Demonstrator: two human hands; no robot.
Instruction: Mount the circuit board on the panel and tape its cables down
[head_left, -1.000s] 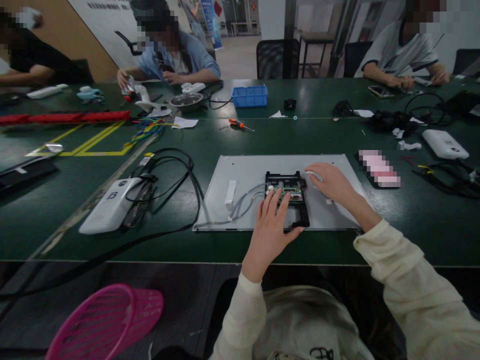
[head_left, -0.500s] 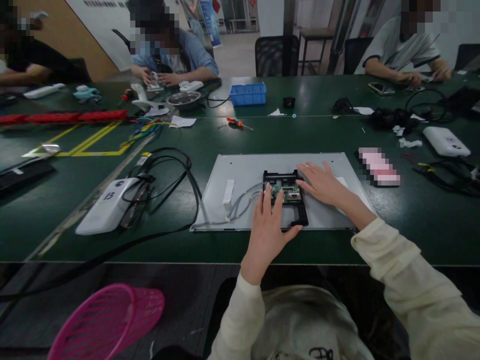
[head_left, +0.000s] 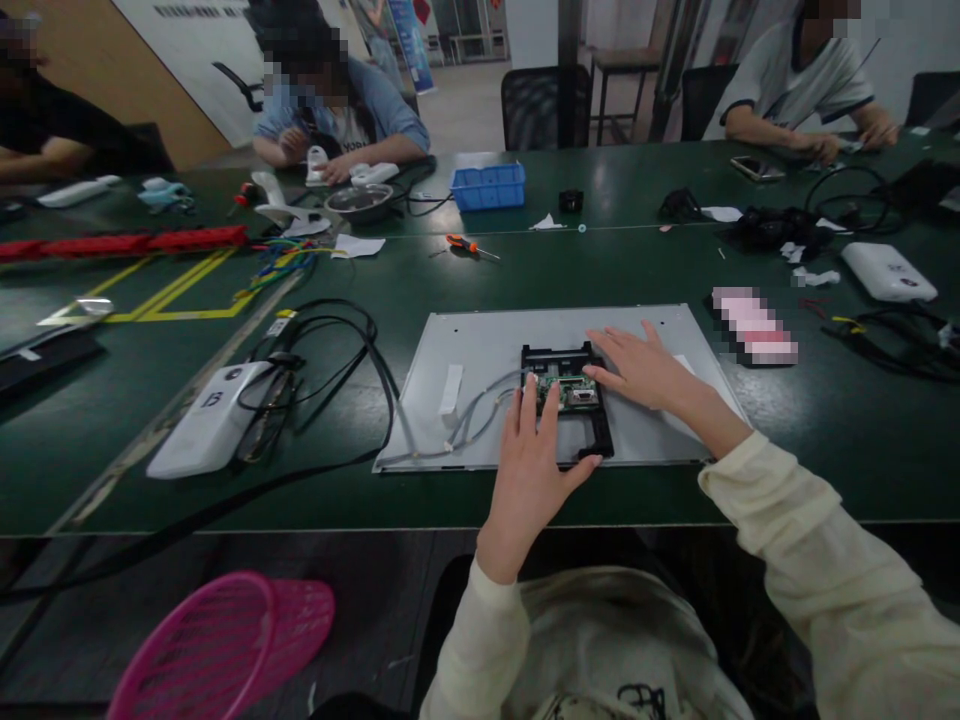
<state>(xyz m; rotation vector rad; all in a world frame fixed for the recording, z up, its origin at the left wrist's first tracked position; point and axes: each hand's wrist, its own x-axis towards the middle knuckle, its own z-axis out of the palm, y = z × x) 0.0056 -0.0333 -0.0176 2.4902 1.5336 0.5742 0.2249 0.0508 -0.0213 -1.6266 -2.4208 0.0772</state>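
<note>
A grey flat panel (head_left: 480,345) lies on the green table near its front edge. On it sits a black frame (head_left: 602,432) around a green circuit board (head_left: 574,393), with thin grey cables (head_left: 474,412) running off to the left. My left hand (head_left: 529,460) rests over the frame's left side, fingers spread, fingertips at the board's left part. At the frame's upper right corner, my right hand (head_left: 641,368) lies with its fingers apart, thumb near the board. Neither hand is closed round anything. A white strip (head_left: 451,393) is on the panel's left part.
White device (head_left: 210,420) and black cables (head_left: 367,340) are left of the panel; a pink phone (head_left: 754,327) is right. Farther back are a screwdriver (head_left: 469,245) and blue basket (head_left: 487,187). A pink basket (head_left: 225,640) stands below the table edge. Three people sit across.
The view has shifted slightly. Both my hands keep nearly the same pose over the black frame. Across the table, the hands of the person in blue have moved a little.
</note>
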